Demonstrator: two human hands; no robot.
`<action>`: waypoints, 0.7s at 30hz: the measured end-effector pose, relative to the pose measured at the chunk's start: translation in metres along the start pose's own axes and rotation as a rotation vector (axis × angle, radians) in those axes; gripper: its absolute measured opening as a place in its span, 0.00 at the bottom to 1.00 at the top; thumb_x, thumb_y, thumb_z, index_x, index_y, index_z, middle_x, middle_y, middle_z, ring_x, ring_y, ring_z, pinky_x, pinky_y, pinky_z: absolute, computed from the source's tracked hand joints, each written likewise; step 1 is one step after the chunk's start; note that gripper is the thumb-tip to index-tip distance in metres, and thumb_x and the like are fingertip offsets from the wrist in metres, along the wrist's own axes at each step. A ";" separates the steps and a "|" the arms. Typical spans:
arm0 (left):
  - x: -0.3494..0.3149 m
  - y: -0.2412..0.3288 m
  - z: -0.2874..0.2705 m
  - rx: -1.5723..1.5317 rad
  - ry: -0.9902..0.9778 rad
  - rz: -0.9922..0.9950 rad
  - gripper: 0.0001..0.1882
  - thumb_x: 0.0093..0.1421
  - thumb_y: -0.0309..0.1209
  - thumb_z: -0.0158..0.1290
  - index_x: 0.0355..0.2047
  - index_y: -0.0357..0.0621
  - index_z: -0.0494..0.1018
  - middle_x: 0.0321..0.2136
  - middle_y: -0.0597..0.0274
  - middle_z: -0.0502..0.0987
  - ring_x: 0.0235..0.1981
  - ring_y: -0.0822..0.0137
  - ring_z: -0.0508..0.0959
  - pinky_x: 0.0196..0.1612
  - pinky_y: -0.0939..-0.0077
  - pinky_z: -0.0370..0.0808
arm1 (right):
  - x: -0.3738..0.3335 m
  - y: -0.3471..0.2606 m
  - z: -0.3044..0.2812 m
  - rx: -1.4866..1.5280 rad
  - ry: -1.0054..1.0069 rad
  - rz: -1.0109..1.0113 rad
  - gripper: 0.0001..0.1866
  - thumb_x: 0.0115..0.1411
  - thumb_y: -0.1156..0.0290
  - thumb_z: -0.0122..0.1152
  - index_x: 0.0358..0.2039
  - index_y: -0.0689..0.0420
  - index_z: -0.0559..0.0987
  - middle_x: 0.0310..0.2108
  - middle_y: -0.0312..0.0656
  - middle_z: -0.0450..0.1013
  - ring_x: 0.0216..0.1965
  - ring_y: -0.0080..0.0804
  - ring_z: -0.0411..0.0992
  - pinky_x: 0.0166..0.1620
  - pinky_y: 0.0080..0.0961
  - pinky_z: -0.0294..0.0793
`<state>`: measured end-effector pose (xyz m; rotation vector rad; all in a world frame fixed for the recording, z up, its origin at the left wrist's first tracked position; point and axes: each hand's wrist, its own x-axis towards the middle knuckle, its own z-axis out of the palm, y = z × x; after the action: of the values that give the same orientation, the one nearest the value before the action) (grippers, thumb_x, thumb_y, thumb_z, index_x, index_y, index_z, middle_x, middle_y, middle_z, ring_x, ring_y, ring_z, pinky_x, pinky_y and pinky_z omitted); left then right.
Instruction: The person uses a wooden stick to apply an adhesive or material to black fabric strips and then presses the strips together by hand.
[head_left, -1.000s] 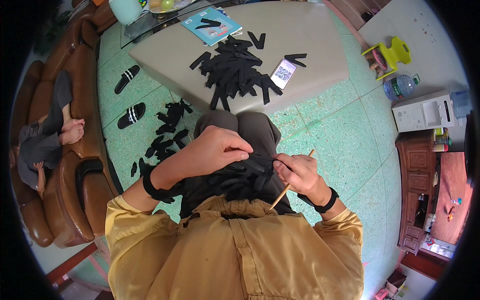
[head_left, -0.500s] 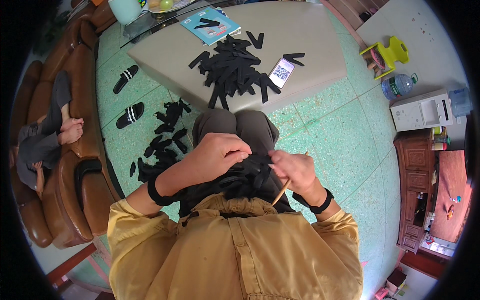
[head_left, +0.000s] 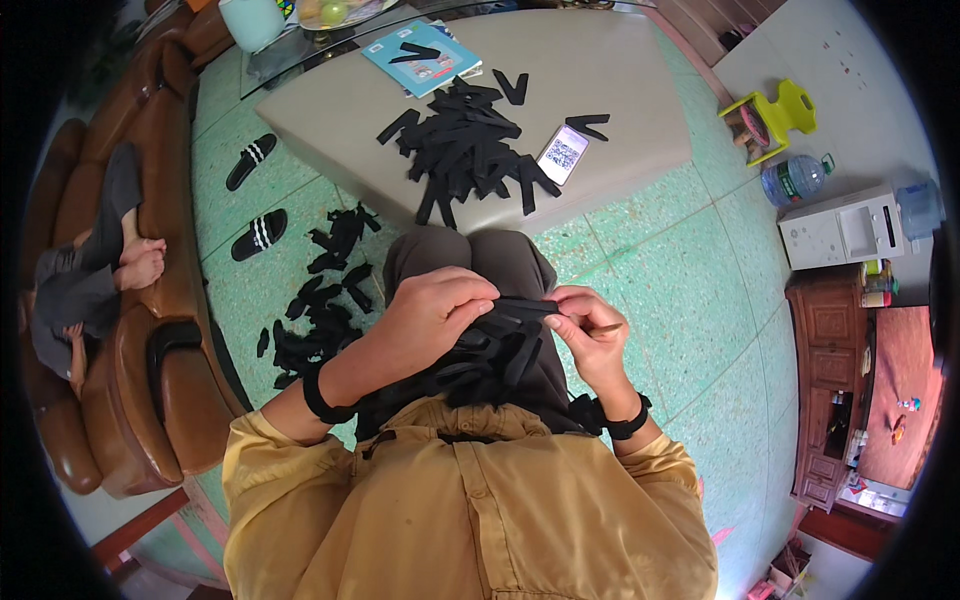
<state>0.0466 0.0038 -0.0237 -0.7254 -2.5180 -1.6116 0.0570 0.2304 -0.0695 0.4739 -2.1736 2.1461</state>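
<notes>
Over my lap, a black fabric strip (head_left: 525, 304) is stretched level between my two hands. My left hand (head_left: 437, 312) is closed, its thumb and fingertips pinching the left end. The right end sits between the thumb and fingers of my right hand (head_left: 594, 340). A thin wooden stick (head_left: 608, 329) is also tucked in that right hand, mostly hidden by the fingers. Just below the held strip, several more black strips (head_left: 490, 352) lie heaped on my dark trousers.
A pile of folded black strips (head_left: 465, 140) covers part of the beige table (head_left: 610, 60), beside a phone (head_left: 563, 153) and blue booklets (head_left: 425, 55). More black pieces (head_left: 318, 310) lie on the green floor near slippers (head_left: 260, 235). Someone sits on the brown sofa (head_left: 110, 400).
My right hand has turned and come level with the left, and a strip now spans both hands. The stick, earlier pointing down toward my waist, has swung up and is mostly hidden.
</notes>
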 end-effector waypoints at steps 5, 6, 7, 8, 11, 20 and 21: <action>0.003 -0.006 0.004 0.212 -0.021 0.113 0.03 0.53 0.19 0.51 0.30 0.34 0.71 0.29 0.54 0.76 0.28 0.61 0.77 0.30 0.76 0.73 | 0.007 -0.014 0.000 -0.151 -0.050 -0.042 0.05 0.50 0.82 0.61 0.24 0.63 0.73 0.37 0.43 0.73 0.20 0.14 0.58 0.25 0.12 0.60; 0.003 -0.008 0.007 0.209 -0.019 0.111 0.03 0.53 0.19 0.51 0.30 0.34 0.71 0.29 0.54 0.76 0.28 0.61 0.77 0.30 0.76 0.73 | 0.008 -0.013 0.000 -0.163 -0.056 -0.022 0.05 0.50 0.83 0.60 0.23 0.63 0.72 0.37 0.42 0.73 0.21 0.14 0.59 0.25 0.12 0.60; 0.002 -0.009 0.012 0.153 -0.014 0.055 0.03 0.53 0.19 0.51 0.30 0.34 0.71 0.30 0.55 0.76 0.28 0.62 0.77 0.30 0.76 0.73 | 0.008 -0.012 0.001 -0.176 -0.062 -0.002 0.06 0.50 0.83 0.60 0.23 0.63 0.71 0.37 0.42 0.74 0.22 0.14 0.61 0.26 0.11 0.60; 0.002 -0.011 0.014 0.096 -0.009 0.000 0.03 0.53 0.18 0.50 0.30 0.34 0.70 0.30 0.55 0.75 0.28 0.62 0.77 0.30 0.76 0.73 | 0.008 -0.013 0.002 -0.177 -0.064 0.000 0.06 0.50 0.83 0.60 0.23 0.63 0.71 0.37 0.42 0.74 0.22 0.14 0.61 0.26 0.11 0.60; 0.003 -0.016 0.012 -0.037 -0.019 -0.074 0.03 0.53 0.18 0.50 0.30 0.35 0.71 0.30 0.55 0.76 0.28 0.62 0.77 0.30 0.77 0.73 | 0.006 -0.014 0.007 -0.152 -0.027 0.128 0.07 0.51 0.85 0.58 0.23 0.63 0.70 0.37 0.42 0.74 0.24 0.14 0.62 0.26 0.12 0.61; 0.003 -0.025 0.016 0.072 -0.016 -0.027 0.06 0.52 0.22 0.54 0.32 0.36 0.75 0.28 0.56 0.75 0.29 0.62 0.76 0.32 0.74 0.72 | 0.005 -0.009 0.016 -0.076 0.001 0.113 0.07 0.51 0.87 0.57 0.25 0.63 0.69 0.36 0.45 0.74 0.27 0.14 0.63 0.31 0.13 0.64; 0.003 -0.025 0.017 0.070 -0.017 -0.029 0.06 0.52 0.22 0.54 0.32 0.36 0.75 0.28 0.56 0.75 0.29 0.62 0.76 0.32 0.74 0.72 | 0.004 -0.009 0.017 -0.063 0.006 0.146 0.06 0.51 0.87 0.57 0.25 0.63 0.69 0.36 0.44 0.74 0.29 0.16 0.64 0.32 0.14 0.65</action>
<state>0.0367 0.0108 -0.0512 -0.7014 -2.5938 -1.5228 0.0582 0.2134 -0.0601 0.3133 -2.3323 2.1370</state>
